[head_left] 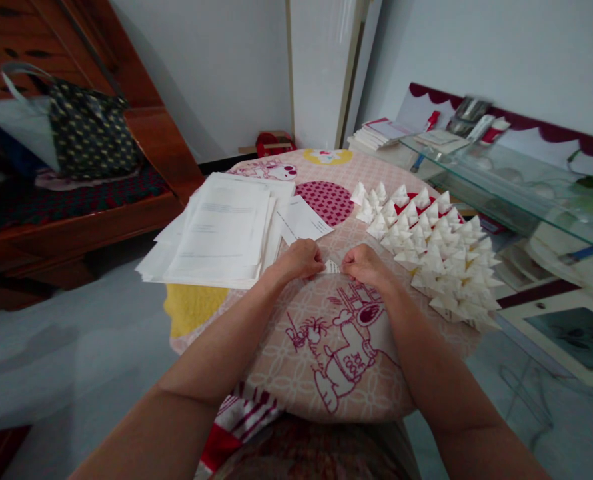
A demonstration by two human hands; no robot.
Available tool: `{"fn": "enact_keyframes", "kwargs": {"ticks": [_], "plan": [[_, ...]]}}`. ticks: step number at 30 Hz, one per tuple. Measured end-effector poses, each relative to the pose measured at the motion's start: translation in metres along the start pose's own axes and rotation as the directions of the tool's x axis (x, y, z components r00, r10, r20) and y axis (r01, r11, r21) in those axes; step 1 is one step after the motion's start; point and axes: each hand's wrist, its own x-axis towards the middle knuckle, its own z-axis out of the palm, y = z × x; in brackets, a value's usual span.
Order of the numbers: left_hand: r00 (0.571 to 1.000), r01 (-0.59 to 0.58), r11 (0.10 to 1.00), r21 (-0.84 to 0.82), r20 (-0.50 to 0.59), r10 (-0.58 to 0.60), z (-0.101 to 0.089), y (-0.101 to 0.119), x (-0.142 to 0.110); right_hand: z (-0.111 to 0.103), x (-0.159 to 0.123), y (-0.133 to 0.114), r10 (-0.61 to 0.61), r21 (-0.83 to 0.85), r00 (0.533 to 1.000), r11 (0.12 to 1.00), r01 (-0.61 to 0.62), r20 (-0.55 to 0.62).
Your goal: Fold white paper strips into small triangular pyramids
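My left hand (300, 260) and my right hand (367, 264) are both closed in a pinch on a small folded piece of white paper (331, 267), held between them just above a pink cartoon-printed cloth (326, 333). Left of my hands lies a stack of white printed sheets (224, 230), with a smaller cut slip (304, 220) beside it. To the right, several folded white paper triangles (431, 243) lie packed in rows on the cloth.
A glass shelf (516, 187) with books, tubes and papers stands at the right, close to the triangles. A wooden bench (76, 200) with a dark dotted bag (86, 130) is at the left. Grey floor lies below left.
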Motion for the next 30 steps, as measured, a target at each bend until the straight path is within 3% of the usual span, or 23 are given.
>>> {"fn": "enact_keyframes", "kwargs": {"ticks": [7, 12, 20, 30], "plan": [[1.000, 0.001, 0.999, 0.035, -0.013, 0.000, 0.002, 0.000, 0.001, -0.002, -0.004, -0.007, -0.022, -0.088, 0.999, 0.996, 0.018, -0.040], [0.999, -0.010, 0.995, 0.101, -0.034, 0.013, 0.003, 0.000, 0.004, -0.002, -0.006, -0.008, 0.013, -0.048, 1.000, 0.999, -0.014, -0.023], [0.999, -0.006, 0.997, 0.072, -0.030, 0.009, 0.002, 0.000, 0.004, 0.002, -0.006, -0.016, -0.022, -0.191, 0.991, 0.982, -0.004, -0.130], [1.000, -0.016, 1.000, 0.023, -0.019, 0.016, 0.005, -0.004, 0.007, 0.000, -0.005, -0.007, 0.006, -0.020, 0.998, 1.000, -0.007, -0.063]]}}
